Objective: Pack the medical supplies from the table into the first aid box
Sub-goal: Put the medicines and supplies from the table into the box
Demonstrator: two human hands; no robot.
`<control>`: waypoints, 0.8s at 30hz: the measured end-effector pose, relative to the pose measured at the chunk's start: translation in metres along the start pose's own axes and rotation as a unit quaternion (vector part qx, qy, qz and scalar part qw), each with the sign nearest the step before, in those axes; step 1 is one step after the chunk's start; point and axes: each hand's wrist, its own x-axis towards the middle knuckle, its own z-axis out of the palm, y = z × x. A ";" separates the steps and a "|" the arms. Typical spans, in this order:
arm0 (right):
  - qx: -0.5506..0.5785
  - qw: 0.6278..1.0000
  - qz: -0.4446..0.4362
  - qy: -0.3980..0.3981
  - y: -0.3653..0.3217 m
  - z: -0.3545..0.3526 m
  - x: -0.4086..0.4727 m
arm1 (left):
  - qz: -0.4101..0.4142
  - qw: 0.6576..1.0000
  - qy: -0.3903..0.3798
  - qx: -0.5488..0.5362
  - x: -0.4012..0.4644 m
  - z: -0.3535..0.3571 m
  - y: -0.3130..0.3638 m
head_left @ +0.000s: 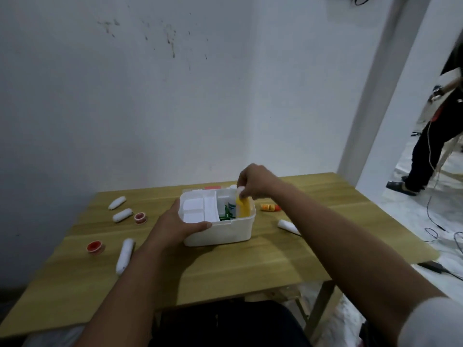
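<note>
Dim, flat indoor light; soft shadows under forearms on table (250,266). Brighter floor (411,216) at rt. Overall soft focus, motion blur; wide-angle stretch toward edges, esp. bottom corners.

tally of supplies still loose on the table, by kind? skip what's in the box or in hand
White gauze rolls: 4
Red tape rolls: 2
Small orange bottle: 1
Total: 7 loose on the table

Not counted: the yellow bottle that the right hand is lowering into the first aid box, which the left hand steadies.
</note>
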 end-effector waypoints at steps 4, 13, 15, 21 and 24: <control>-0.055 0.998 -0.026 -0.004 0.006 0.022 0.001 | 0.003 1.000 0.000 0.002 -0.001 0.000 0.001; 0.072 0.990 0.058 0.110 0.043 0.001 0.011 | 0.015 1.000 0.008 0.000 -0.002 0.002 0.002; -0.031 0.991 0.092 0.088 0.064 0.012 0.013 | 0.014 1.000 0.010 -0.001 -0.002 0.002 0.002; -0.187 0.968 0.140 -0.093 0.107 0.050 0.010 | 0.005 1.000 0.009 0.001 -0.001 0.001 0.002; -0.188 0.968 0.141 -0.084 0.110 0.048 0.009 | 0.005 1.000 0.010 0.005 -0.002 0.001 0.002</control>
